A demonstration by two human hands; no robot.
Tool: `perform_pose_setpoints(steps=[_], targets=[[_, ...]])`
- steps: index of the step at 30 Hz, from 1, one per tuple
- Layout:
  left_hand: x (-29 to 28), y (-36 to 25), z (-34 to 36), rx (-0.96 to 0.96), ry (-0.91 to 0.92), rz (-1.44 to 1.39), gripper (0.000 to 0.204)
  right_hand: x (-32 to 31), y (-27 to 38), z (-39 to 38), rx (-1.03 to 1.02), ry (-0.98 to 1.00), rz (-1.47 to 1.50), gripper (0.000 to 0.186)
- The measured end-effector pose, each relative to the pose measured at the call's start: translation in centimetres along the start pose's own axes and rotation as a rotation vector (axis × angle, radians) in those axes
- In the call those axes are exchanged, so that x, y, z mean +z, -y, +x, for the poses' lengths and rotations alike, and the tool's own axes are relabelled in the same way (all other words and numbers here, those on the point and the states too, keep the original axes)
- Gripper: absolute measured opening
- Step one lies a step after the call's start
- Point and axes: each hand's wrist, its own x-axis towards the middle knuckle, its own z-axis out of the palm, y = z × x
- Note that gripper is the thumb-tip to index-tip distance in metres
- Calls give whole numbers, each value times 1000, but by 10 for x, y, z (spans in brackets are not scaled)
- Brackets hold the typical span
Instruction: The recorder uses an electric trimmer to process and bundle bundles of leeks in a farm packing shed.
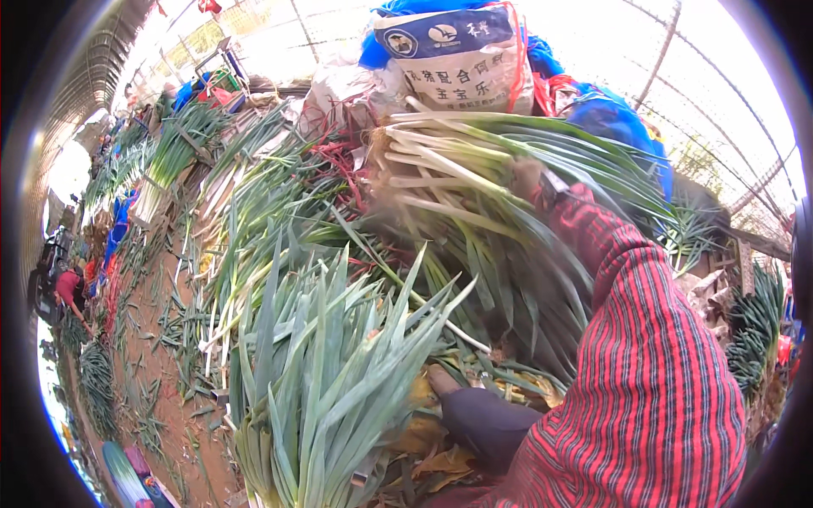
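My right hand (pixel 529 178), in a red striped sleeve with a dark band at the wrist, is closed on leeks (pixel 449 157) at the upper middle. Their white root ends point left and their long green leaves spread right and down. Some of these leaves are smeared by motion. The fingers are partly hidden among the stalks. Below, a big bunch of leeks (pixel 330 364) stands with its leaf tips up, close in front of me. My left hand does not show.
A white printed sack (pixel 461 59) stands behind the leeks, with blue plastic (pixel 614 123) to its right. More leeks (pixel 254 220) lie in heaps to the left, beside a brown dirt floor (pixel 161 339) strewn with leaf scraps. Another person (pixel 68 288) bends at the far left.
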Motion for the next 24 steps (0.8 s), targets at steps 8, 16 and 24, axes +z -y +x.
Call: perform_pose_setpoints(steps=[8,16,24], targets=[[-18,-21,-31,-153,-12,3,53,22,-12,111,83,387,-343,90],[-31,-9,-61,-214,-14,-33,51,22,-10,59,-52,327,-211,37],[-49,20,-95,-192,-29,-172,49,-87,-1,95,-135,727,166,73]])
